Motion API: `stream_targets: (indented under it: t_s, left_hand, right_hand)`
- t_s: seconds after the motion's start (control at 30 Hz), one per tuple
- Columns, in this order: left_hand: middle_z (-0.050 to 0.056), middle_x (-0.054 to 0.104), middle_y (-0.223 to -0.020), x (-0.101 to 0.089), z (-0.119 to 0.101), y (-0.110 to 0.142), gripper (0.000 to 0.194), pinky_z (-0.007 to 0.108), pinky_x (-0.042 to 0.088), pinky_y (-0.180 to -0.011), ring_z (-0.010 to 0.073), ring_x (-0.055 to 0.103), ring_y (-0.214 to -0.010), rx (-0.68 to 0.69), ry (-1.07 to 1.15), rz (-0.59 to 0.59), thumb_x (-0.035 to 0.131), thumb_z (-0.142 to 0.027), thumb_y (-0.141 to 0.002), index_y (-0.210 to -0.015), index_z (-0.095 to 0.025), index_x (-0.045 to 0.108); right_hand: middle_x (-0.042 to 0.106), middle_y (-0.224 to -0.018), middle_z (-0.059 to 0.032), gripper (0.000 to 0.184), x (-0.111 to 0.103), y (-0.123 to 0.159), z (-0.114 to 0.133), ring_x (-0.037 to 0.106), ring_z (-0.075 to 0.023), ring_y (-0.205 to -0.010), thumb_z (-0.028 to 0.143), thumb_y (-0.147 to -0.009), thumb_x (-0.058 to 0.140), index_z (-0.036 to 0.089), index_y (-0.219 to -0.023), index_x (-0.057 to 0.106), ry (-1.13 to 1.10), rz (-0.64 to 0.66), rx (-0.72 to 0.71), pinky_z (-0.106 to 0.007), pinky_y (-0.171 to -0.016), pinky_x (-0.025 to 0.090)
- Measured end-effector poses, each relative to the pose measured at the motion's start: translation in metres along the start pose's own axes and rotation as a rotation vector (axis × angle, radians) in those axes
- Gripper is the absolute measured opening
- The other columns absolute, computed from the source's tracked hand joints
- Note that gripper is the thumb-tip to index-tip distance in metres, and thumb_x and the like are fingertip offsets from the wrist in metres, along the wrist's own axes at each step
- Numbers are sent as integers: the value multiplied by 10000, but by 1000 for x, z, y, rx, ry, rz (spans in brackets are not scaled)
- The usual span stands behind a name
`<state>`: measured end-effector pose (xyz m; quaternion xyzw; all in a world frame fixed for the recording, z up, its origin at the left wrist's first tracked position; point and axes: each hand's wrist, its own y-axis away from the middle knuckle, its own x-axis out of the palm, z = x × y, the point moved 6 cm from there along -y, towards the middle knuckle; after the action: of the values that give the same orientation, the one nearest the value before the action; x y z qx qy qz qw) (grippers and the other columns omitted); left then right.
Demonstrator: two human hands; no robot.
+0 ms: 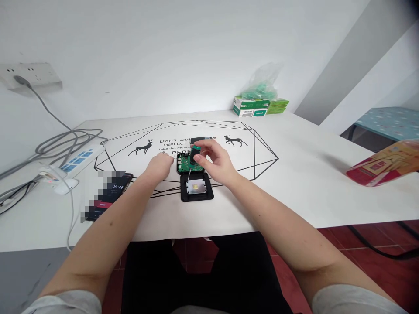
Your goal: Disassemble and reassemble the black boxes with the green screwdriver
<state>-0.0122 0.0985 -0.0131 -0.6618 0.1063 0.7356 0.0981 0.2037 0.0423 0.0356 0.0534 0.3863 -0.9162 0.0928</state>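
My right hand grips a screwdriver with a green and black handle. Its thin shaft slants down toward the near edge of a green circuit board; I cannot tell whether the tip touches anything. The board sits in an open black case, partly covered by the hand and handle. Closer to me lies the case's other black half, with a silver plate bearing a pale square pad. Just left of the board, my left hand rests with its fingers curled closed; anything inside them is hidden.
A phone and a white power strip with coiled cables lie on the left. Behind the board is a small dark object. Green and white boxes stand at the back, and a red-orange package is at right.
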Motion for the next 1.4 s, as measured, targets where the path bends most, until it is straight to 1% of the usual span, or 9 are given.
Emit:
stream_targets:
  t_s: [0.13, 0.27, 0.4, 0.57, 0.8, 0.97, 1.13, 1.3, 1.4]
  left_hand:
    - [151, 743, -1164, 3, 2, -1, 260, 356, 533, -982, 306, 669, -1136, 1, 17, -7, 666, -133, -922, -1129, -201, 809]
    - [163, 740, -1197, 2, 1, 0, 339, 370, 537, -977, 317, 672, -1152, 4, 21, -2, 625, -78, -903, -1161, -193, 811]
    - [170, 736, -1210, 0, 0, 1, 394, 371, 540, -936, 322, 688, -1142, 3, 18, 7, 584, -18, -893, -1171, -182, 810]
    - [159, 737, -1177, -2, -1, 1, 358, 357, 530, -897, 303, 698, -1101, 3, 16, 4, 561, -29, -915, -1126, -179, 808]
    - [136, 750, -1102, -4, 2, 1, 311, 346, 520, -819, 270, 703, -959, -25, 44, 1, 573, -66, -886, -1062, -188, 798]
    - [127, 750, -1086, -5, 3, 0, 275, 338, 506, -807, 267, 698, -961, -30, 86, -4, 589, -47, -859, -1000, -190, 778]
    - [135, 749, -1085, -5, 4, -1, 237, 342, 502, -813, 277, 703, -982, -41, 143, -6, 593, -9, -838, -923, -180, 733]
    - [101, 772, -1038, -10, 6, 3, 176, 338, 532, -800, 251, 709, -914, -83, 293, -38, 532, -143, -990, -1001, -197, 699]
    - [74, 780, -1043, -15, 1, 6, 174, 331, 542, -812, 213, 684, -880, -70, 690, -30, 500, -257, -1057, -973, -210, 645]
  right_hand:
    - [718, -1030, -42, 300, 0, 0, 3, 622, -201, -831, 412, -1024, 654, 316, -1305, 698, 57, 33, -34, -422, -791, 586]
    - [708, -1051, -45, 338, -1, -1, 5, 598, -205, -838, 328, -1005, 637, 325, -1335, 707, 117, 52, -77, -447, -843, 585]
    - [705, -1081, -51, 362, -1, -1, 6, 591, -210, -849, 346, -1005, 649, 334, -1363, 706, 133, 72, -71, -454, -860, 590]
    - [689, -1035, -40, 313, -2, -2, 9, 581, -199, -833, 325, -1020, 637, 330, -1320, 725, 104, 50, -77, -452, -882, 591]
    - [627, -986, -14, 286, -1, -3, 1, 563, -171, -790, 371, -982, 741, 319, -1260, 702, 42, 54, -24, -398, -793, 573]
    - [687, -1276, -73, 379, 2, -3, -4, 685, -203, -992, 519, -943, 804, 305, -1214, 647, -24, 27, 17, -398, -834, 631]
    - [709, -1452, -98, 414, 9, 1, -8, 788, -220, -1084, 521, -956, 804, 312, -1213, 556, -191, 41, 110, -431, -905, 664]
    - [730, -1421, -93, 405, 8, 3, -9, 800, -221, -1074, 486, -973, 790, 318, -1272, 573, -173, 17, 94, -457, -954, 665]
    - [729, -1390, -98, 390, 6, 3, -10, 794, -231, -1077, 455, -977, 776, 305, -1296, 609, -126, 13, 82, -475, -980, 663]
